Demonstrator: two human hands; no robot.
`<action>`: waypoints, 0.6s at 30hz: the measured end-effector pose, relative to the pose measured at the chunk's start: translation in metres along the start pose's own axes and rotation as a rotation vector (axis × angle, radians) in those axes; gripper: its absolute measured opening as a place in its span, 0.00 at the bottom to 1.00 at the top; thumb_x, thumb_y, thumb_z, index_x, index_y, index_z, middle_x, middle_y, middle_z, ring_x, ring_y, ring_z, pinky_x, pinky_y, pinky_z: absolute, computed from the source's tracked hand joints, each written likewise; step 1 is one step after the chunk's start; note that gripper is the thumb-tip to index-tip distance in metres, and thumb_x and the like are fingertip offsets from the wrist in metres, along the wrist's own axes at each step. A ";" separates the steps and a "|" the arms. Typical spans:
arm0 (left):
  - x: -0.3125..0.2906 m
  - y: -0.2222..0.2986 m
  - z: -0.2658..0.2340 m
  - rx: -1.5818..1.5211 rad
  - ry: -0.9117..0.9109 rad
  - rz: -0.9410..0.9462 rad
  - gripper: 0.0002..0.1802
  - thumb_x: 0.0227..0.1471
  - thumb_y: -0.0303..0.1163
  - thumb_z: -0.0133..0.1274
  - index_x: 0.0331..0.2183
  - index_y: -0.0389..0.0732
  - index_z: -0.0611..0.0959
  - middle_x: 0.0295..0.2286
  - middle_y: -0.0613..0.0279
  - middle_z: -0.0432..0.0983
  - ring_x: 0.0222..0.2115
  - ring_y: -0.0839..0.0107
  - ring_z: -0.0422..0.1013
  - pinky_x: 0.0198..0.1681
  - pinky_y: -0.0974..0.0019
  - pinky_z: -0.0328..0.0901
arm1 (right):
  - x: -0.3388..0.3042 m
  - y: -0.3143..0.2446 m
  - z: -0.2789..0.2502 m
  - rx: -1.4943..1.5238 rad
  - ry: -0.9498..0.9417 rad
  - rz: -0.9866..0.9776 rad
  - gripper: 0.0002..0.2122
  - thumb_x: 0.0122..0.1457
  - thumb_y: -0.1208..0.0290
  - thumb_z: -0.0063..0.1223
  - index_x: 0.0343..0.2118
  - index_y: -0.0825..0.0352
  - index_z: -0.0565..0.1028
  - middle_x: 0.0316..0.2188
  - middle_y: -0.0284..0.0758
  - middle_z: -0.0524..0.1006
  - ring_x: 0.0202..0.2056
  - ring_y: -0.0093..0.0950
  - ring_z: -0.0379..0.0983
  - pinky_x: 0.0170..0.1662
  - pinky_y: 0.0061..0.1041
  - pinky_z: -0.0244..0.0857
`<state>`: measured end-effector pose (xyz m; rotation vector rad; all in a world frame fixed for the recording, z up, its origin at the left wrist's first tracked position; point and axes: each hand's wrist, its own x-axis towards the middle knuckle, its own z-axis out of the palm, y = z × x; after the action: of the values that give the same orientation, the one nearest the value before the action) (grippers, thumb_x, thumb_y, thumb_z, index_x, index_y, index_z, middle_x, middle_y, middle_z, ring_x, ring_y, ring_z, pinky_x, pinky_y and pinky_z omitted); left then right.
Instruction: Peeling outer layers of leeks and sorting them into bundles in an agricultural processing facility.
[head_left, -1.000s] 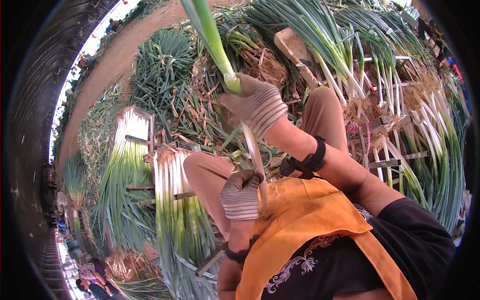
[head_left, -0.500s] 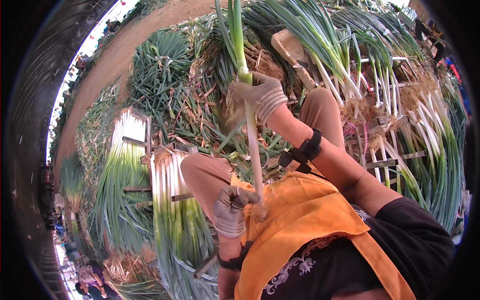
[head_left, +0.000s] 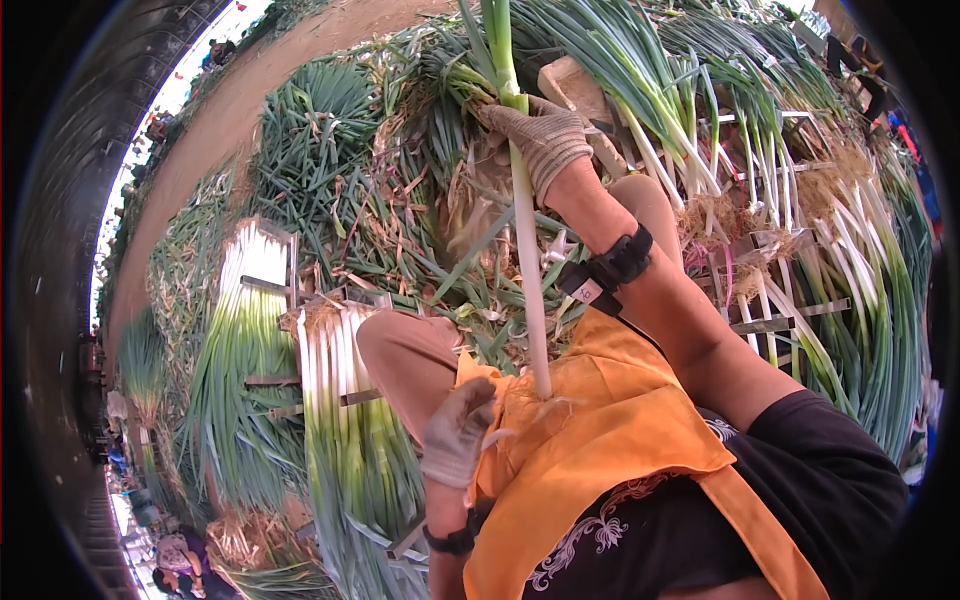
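Observation:
My right hand [head_left: 543, 137], in a knitted glove, is closed round a long green onion [head_left: 530, 270] where its white shaft turns green. The onion stands nearly upright before me, green leaves up, its thin roots [head_left: 553, 404] against my orange apron [head_left: 610, 410]. Left of the root end is my gloved left hand [head_left: 458, 430], apart from the onion. Its fingers are curled, and a pale curved strip [head_left: 499, 436], looking like onion skin, sticks out from them.
Bundled onions lie in racks at left [head_left: 340, 390] and right [head_left: 840, 240]. Cut green tops [head_left: 315, 130] and dry trimmings [head_left: 400, 200] cover the ground ahead. A wooden block [head_left: 572, 82] lies beyond my right hand. Another person [head_left: 180, 560] is at lower left.
The onion and my right hand have shifted right and slightly up. My left hand has come away from the root end, with a pale strip now showing at it.

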<state>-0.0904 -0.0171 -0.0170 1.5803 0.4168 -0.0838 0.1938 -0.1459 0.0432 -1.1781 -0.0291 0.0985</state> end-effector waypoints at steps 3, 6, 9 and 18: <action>0.018 0.007 0.016 0.147 -0.125 0.111 0.21 0.48 0.32 0.54 0.43 0.31 0.73 0.34 0.60 0.74 0.35 0.77 0.69 0.40 0.76 0.64 | -0.009 0.005 0.010 0.078 -0.072 0.023 0.09 0.48 0.70 0.57 0.28 0.70 0.73 0.16 0.31 0.72 0.15 0.20 0.67 0.18 0.18 0.63; 0.020 0.007 0.027 -0.099 -0.265 -0.205 0.20 0.49 0.31 0.53 0.42 0.28 0.73 0.33 0.59 0.75 0.34 0.75 0.70 0.38 0.75 0.65 | -0.022 0.007 0.018 0.057 -0.080 0.031 0.09 0.48 0.69 0.57 0.28 0.70 0.73 0.16 0.31 0.73 0.15 0.20 0.67 0.18 0.18 0.63; 0.016 0.000 0.025 -0.067 -0.329 -0.328 0.15 0.51 0.27 0.50 0.42 0.31 0.75 0.31 0.63 0.75 0.30 0.79 0.70 0.34 0.78 0.65 | -0.037 0.012 0.015 0.035 -0.088 0.072 0.09 0.48 0.69 0.57 0.29 0.70 0.73 0.16 0.31 0.72 0.14 0.19 0.67 0.18 0.17 0.63; 0.002 0.002 0.033 0.237 -0.201 -0.225 0.14 0.48 0.29 0.50 0.38 0.32 0.77 0.24 0.54 0.75 0.23 0.76 0.71 0.27 0.74 0.65 | -0.058 -0.014 0.015 -0.029 -0.088 -0.028 0.10 0.50 0.71 0.56 0.31 0.71 0.72 0.18 0.31 0.73 0.16 0.18 0.67 0.18 0.16 0.61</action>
<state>-0.0815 -0.0493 -0.0176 1.7323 0.4369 -0.4765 0.1359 -0.1424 0.0634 -1.2018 -0.1254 0.1257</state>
